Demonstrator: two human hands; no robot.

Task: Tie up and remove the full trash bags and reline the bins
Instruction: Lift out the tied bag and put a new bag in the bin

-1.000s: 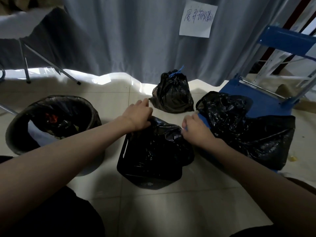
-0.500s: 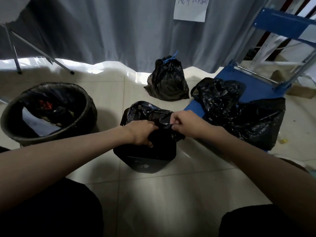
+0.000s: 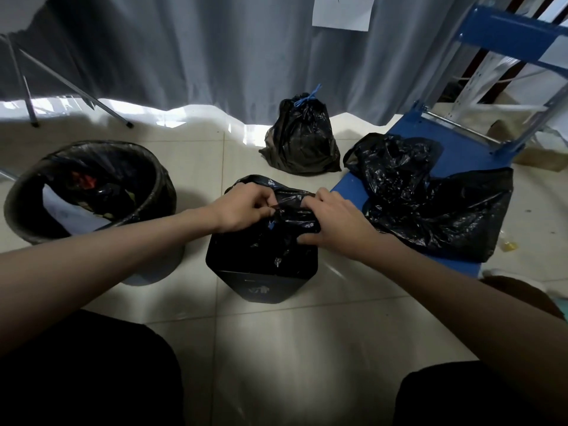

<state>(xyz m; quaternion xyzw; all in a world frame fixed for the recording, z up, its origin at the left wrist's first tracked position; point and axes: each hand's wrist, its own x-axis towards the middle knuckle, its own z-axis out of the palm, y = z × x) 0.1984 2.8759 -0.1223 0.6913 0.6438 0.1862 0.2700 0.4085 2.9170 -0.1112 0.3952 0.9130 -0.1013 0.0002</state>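
Square bin (image 3: 261,282): black plastic, smooth, semi-matt; liner bag (image 3: 290,216) thin crinkled glossy film. Round bin (image 3: 159,192): dark, matt wall, glossy black liner. Tied bag (image 3: 302,138): thin black film, creased, dull sheen, blue tie. Loose bags (image 3: 430,207) on cart: shiny wrinkled film. Cart deck (image 3: 458,152): blue painted metal, bare metal rods. Floor (image 3: 307,348): pale glazed tile, glossy. Curtain (image 3: 199,50): grey cloth, matt. Notice (image 3: 341,13): white paper.

Round bin (image 3: 18,207) left, loose bags (image 3: 430,207) right, bare tile (image 3: 307,348) btwn knees.

Storeroom or back-of-house corner, tiled floor (image 3: 276,348), grey curtain (image 3: 199,50), blue hand cart (image 3: 461,149), metal shelving (image 3: 479,72)
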